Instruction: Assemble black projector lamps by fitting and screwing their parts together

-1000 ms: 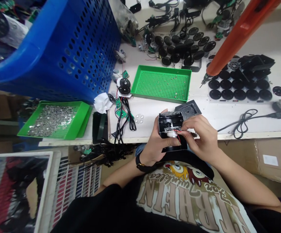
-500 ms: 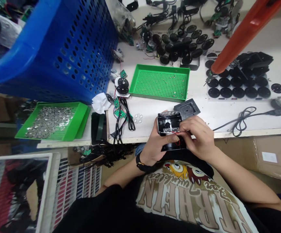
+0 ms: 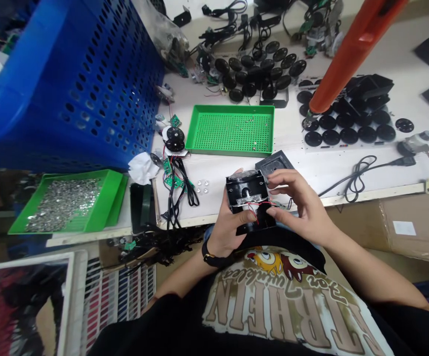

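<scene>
My left hand is wrapped round a black plastic housing, its thumb pressing near a white part and thin red wires inside. The housing's open side faces up towards me. At its right edge is my right hand, fingers apart, with fingertips at or very near the housing and the wires; whether they touch is hard to tell. Just behind it on the bench lies a dark square plastic cover.
A green tray holds a few screws. An orange electric screwdriver hangs at right above black discs. On the left are a blue basket and a green tray of small metal parts. A coiled black cable lies at right.
The fingers of my right hand have come away from the wires and spread apart at the housing's right side. My left hand still holds the housing. The whole view has shifted slightly.
</scene>
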The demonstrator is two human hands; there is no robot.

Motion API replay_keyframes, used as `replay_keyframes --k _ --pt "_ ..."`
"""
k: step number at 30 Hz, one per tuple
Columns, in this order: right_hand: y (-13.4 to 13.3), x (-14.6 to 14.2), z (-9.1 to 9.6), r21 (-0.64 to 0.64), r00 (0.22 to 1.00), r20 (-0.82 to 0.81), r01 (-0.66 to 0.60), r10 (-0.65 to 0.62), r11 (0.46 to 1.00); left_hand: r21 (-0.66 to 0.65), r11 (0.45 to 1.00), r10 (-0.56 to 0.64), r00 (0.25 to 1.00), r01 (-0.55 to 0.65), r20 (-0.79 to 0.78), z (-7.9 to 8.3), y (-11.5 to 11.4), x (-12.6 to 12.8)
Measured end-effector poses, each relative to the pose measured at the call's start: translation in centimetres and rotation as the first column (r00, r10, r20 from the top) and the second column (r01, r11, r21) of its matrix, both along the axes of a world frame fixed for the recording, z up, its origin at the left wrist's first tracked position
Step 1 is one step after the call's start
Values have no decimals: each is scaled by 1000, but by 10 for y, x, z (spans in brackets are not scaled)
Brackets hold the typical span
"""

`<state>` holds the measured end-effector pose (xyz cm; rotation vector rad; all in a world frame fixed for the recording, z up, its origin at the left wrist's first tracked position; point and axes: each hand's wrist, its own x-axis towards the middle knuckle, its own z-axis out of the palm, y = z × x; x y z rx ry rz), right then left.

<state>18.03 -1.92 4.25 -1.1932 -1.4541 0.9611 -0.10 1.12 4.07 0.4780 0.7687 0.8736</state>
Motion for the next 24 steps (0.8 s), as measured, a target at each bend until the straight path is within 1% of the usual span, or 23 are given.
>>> replay_keyframes --k 3,6,9,12,14,17,21,24 --pt "-2 0 -3 -160 991 -135 -23 1 987 31 999 15 1000 -15 -17 0 -2 1" --pt "1 -1 -3 -315 972 -237 -77 0 946 67 998 19 999 -16 -43 1 -3 2" --pt "6 -2 0 -397 948 -317 -159 28 904 98 995 -14 998 20 -65 3 -4 2" --pt "10 -4 4 -416 923 -374 -260 97 871 135 989 -49 995 60 -84 4 -6 2" --pt "11 -5 6 -416 909 -396 -305 131 857 152 986 -51 995 64 -91 4 -7 3" --pt "10 -6 7 -399 918 -375 -283 127 872 151 987 -37 993 53 -109 4 -7 4" --pt "8 -7 5 -384 963 -240 -207 119 900 132 990 -30 990 48 -135 5 -7 6" --pt "8 -6 3 -373 964 -233 -212 130 903 122 992 -23 989 42 -149 4 -7 6"
